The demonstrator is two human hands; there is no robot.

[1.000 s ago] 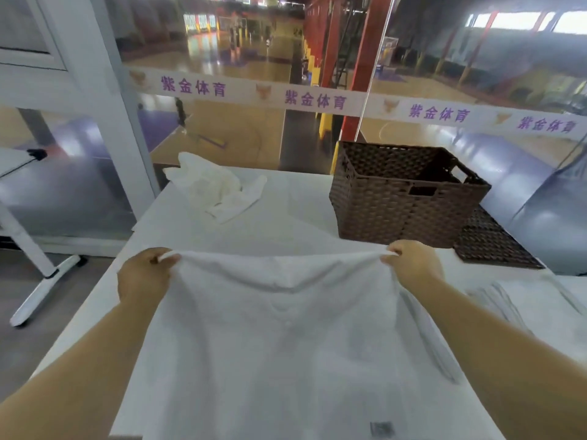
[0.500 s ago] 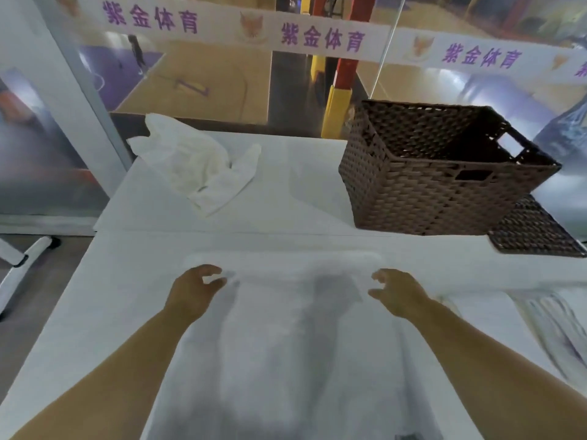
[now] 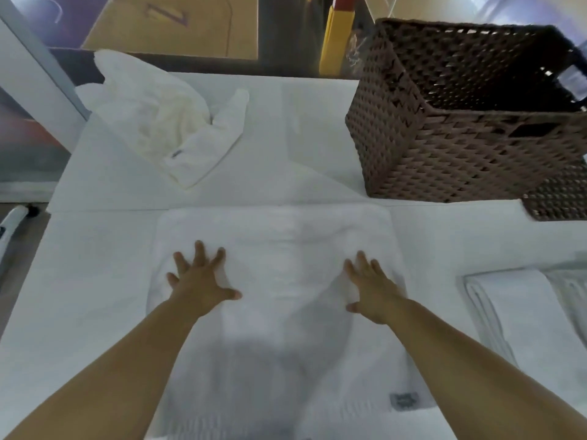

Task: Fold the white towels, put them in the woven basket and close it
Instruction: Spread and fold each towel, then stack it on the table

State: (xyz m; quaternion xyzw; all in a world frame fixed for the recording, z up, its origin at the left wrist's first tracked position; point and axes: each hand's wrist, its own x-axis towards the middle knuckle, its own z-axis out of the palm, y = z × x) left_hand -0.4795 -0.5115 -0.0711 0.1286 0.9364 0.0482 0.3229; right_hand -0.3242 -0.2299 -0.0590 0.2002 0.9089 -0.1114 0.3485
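A white towel (image 3: 286, 281) lies spread flat on the white table in front of me, a grey label near its lower right corner. My left hand (image 3: 198, 279) presses on its left part with fingers spread. My right hand (image 3: 373, 289) lies flat on its right part, fingers straight. A crumpled white towel (image 3: 162, 119) sits at the far left of the table. The brown woven basket (image 3: 444, 147) stands open at the far right, its inside dark. Its woven lid (image 3: 559, 198) lies flat beside it, partly hidden behind the basket.
A folded white towel (image 3: 514, 315) lies at the right, near the table's edge. The white table (image 3: 95, 274) ends at the left above a grey floor with a white stand leg (image 3: 11, 223). A glass wall rises behind the table.
Both hands let go of the towel's far edge after laying it down, and now press flat on it with spread fingers. The camera has tilted further down.
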